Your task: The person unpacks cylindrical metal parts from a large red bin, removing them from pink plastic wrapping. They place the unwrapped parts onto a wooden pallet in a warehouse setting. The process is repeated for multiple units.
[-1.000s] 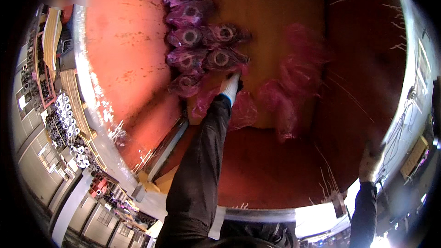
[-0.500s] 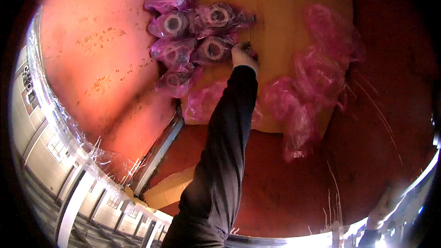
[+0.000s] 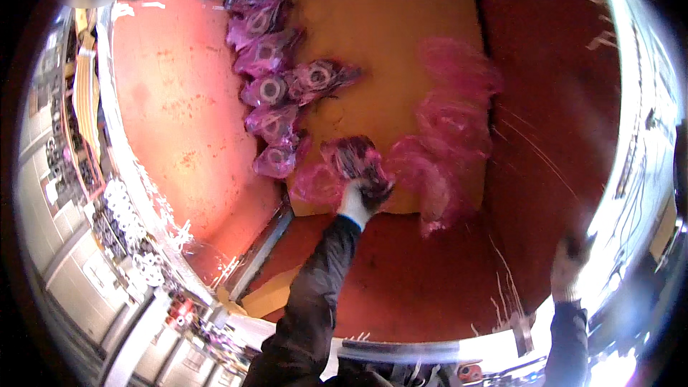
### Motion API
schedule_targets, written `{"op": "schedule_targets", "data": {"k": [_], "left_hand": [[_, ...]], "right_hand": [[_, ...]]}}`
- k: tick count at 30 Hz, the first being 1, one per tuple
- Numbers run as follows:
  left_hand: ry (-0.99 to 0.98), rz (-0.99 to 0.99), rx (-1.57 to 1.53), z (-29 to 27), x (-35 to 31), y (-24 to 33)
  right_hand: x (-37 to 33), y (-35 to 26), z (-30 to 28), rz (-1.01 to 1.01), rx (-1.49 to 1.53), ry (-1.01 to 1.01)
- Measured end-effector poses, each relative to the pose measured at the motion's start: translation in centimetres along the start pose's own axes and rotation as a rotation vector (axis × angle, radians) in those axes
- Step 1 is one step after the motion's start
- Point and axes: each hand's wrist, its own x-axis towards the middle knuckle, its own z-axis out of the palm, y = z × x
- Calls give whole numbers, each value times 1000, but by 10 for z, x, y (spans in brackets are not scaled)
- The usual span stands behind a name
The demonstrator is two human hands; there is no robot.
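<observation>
My left hand (image 3: 362, 199), in a dark-palmed glove, is closed on a metal part in purple plastic wrap (image 3: 350, 158). It holds the part over the near end of a cardboard sheet (image 3: 387, 29) on the bin's floor. Left of it, several ring-shaped metal parts in purple bags (image 3: 271, 89) stand in a column along the bin's left wall. One more wrapped part (image 3: 319, 75) sits beside that column, to its right. My right hand (image 3: 571, 266), gloved too, is at the bin's right rim; its fingers are dark and hard to make out.
Crumpled pink plastic bags (image 3: 448, 122) lie along the right side of the cardboard. Reddish bin walls (image 3: 190, 122) rise around it. A cardboard flap (image 3: 271, 294) leans in the near left corner. Beyond the rim at left are shelves with several parts (image 3: 129, 226).
My left hand has drawn a wrapped part out from beside the column and toward me. The view has shifted, showing more of the bin's rim. My right hand shows more fully at the rim.
</observation>
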Motion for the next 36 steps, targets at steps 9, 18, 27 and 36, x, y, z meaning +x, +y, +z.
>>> {"op": "schedule_targets", "data": {"k": [9, 18, 27, 36], "left_hand": [[-360, -237, 195, -3, -217, -110], [-276, 899, 1404, -7, -412, -109], [4, 1882, 2191, 40, -530, -123], [-471, 2516, 2169, 88, -603, -134]], "right_hand": [[-11, -100, -3, -348, -245, 29], [-146, -164, -68, -912, 203, 72], [-237, -170, -87, 332, 1808, -1326], [-266, -139, -106, -75, 1733, -933]]}}
